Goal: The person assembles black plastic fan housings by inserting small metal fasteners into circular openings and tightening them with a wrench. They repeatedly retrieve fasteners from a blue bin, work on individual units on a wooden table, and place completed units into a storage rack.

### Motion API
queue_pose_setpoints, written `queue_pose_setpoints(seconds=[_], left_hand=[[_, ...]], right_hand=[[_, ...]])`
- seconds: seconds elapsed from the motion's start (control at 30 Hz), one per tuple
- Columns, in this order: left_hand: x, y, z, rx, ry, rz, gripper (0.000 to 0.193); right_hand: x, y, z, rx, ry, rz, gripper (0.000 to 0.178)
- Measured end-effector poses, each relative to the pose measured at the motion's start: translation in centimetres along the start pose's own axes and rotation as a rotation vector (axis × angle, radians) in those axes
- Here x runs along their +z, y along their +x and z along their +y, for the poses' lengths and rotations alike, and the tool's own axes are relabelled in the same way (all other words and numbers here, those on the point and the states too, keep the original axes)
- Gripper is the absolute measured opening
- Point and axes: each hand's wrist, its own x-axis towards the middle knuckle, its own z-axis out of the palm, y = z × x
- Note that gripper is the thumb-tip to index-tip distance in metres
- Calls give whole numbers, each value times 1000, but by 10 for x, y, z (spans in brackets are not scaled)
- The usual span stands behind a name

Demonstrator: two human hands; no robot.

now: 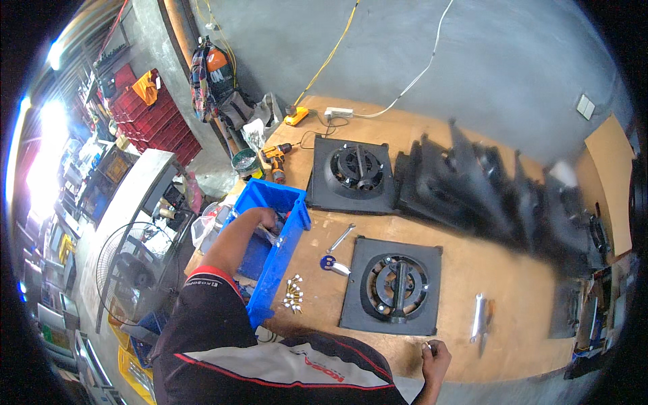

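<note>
Tan wood shows at the near edge of a broad worktable (526,344), where a worker's right hand (435,361), well apart from the left, curls with thumb and fingertip seemingly closed on a small pale piece (427,345), too tiny to identify. Just in from that edge, a silvery metal spanner (477,317) lies beside an orange-handled tool (489,310), toward the near right corner. Left of them, a black square panel with a round centre and a raised bar (391,287) lies flat and untouched, apparently the piece being worked on. Between it and the left edge sits a loose cluster of small white-and-brass-coloured fittings (293,295). The left hand (268,218) reaches into a deep blue rectangular plastic bin (287,256) at the left edge; whether its fingers grip anything cannot be told. The step in hand looks to be gathering small parts; the next move would call for lifting the left hand clear of the bin wall and bringing parts to the near panel. Farther off, a matching black panel (352,175) sits beside a blurred row of dark pieces (466,182), with a yellow-and-black drill (275,158) near the far left corner.
</note>
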Motion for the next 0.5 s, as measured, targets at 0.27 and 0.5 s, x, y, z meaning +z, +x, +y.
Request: queue_pose_setpoints(seconds=[0.27,0.5], left_hand=[[10,14,-15,93,-206,-16,60],[1,8,5,42,-127,-103,54]], right_hand=[[8,-2,29,-75,-2,11,15],[7,0,29,-32,41,-13,19]])
